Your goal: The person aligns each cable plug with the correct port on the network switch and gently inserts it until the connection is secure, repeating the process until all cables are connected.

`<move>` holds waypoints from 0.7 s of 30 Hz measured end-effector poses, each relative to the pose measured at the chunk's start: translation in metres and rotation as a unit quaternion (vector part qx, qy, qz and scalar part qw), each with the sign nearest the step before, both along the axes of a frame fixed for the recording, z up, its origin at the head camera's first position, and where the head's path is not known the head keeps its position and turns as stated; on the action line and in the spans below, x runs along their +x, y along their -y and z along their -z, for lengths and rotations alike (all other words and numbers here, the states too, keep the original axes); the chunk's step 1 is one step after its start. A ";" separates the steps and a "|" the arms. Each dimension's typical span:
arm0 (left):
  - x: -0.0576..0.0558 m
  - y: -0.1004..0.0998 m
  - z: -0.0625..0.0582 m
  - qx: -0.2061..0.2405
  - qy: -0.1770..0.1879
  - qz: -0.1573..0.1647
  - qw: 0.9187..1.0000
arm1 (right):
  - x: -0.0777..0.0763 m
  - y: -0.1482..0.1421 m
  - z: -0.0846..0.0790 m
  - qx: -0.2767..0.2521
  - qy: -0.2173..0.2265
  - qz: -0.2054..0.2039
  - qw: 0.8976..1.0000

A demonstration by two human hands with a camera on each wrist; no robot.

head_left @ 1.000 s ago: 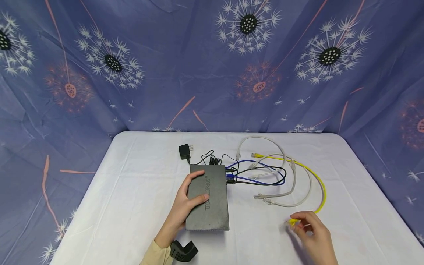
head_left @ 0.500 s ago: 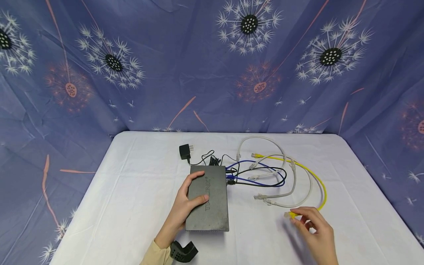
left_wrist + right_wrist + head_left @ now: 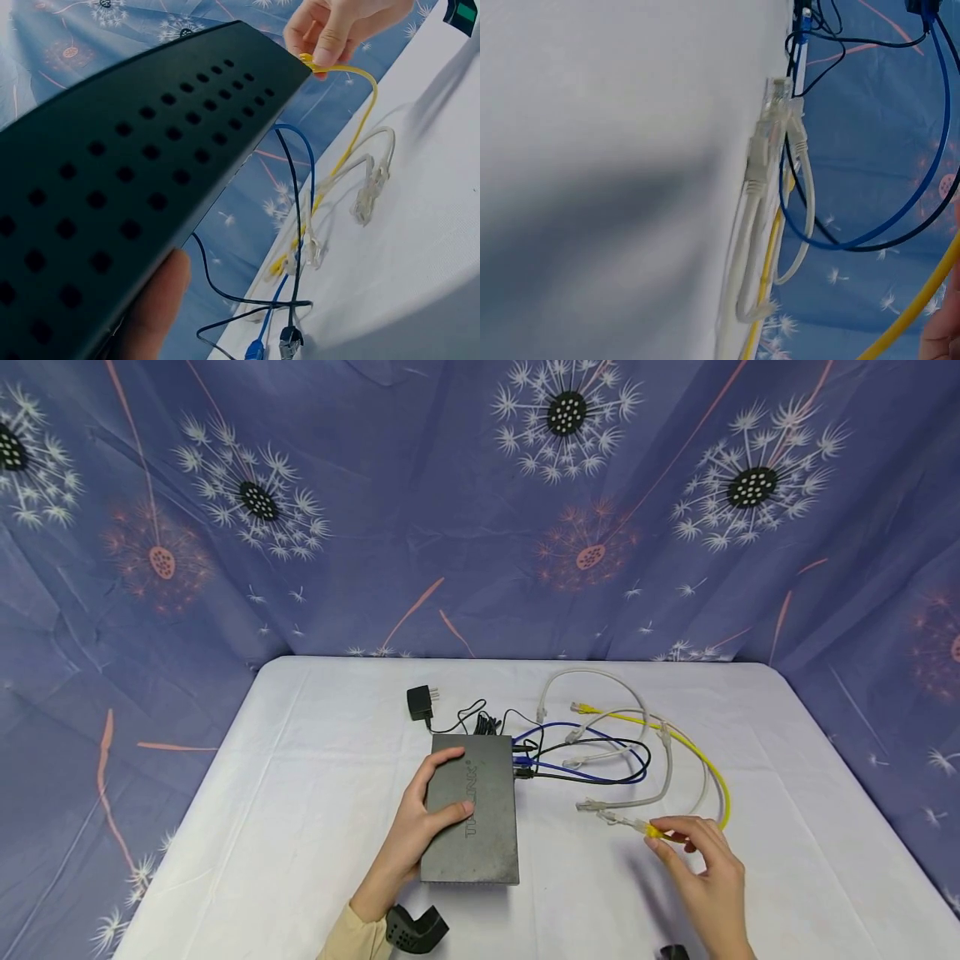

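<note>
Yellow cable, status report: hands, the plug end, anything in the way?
Right hand pinches yellow cable at its plug end, lifted off the table. Left hand holds black switch. Grey cables lie between plug and switch ports.

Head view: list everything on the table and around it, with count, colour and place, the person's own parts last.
network switch: one, black, table centre, under the left hand
power adapter: one, black, behind the switch, its thin cord leading to the switch
blue cable: one, plugged into the switch's right side
black cable: one, plugged in beside the blue one
grey cables: two or three, looped loose right of the switch
yellow cable: one, arcing at far right, near end in the right hand
tablecloth: one, white
backdrop: one, blue with dandelion print
left hand: grips the switch
right hand: pinches the yellow plug
</note>
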State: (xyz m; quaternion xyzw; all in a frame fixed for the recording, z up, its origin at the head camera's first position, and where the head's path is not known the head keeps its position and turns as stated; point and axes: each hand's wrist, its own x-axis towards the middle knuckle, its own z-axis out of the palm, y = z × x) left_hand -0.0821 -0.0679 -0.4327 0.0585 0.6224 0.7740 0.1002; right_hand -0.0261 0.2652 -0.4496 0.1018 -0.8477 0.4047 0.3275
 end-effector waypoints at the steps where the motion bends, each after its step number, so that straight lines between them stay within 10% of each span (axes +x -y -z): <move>1: 0.000 0.000 0.000 -0.001 0.000 0.000 1.000 | -0.001 0.001 -0.001 0.001 -0.002 -0.003 1.000; 21: 0.001 -0.001 -0.003 0.003 -0.002 0.001 1.000 | -0.015 0.053 -0.047 -0.036 -0.026 -0.080 0.996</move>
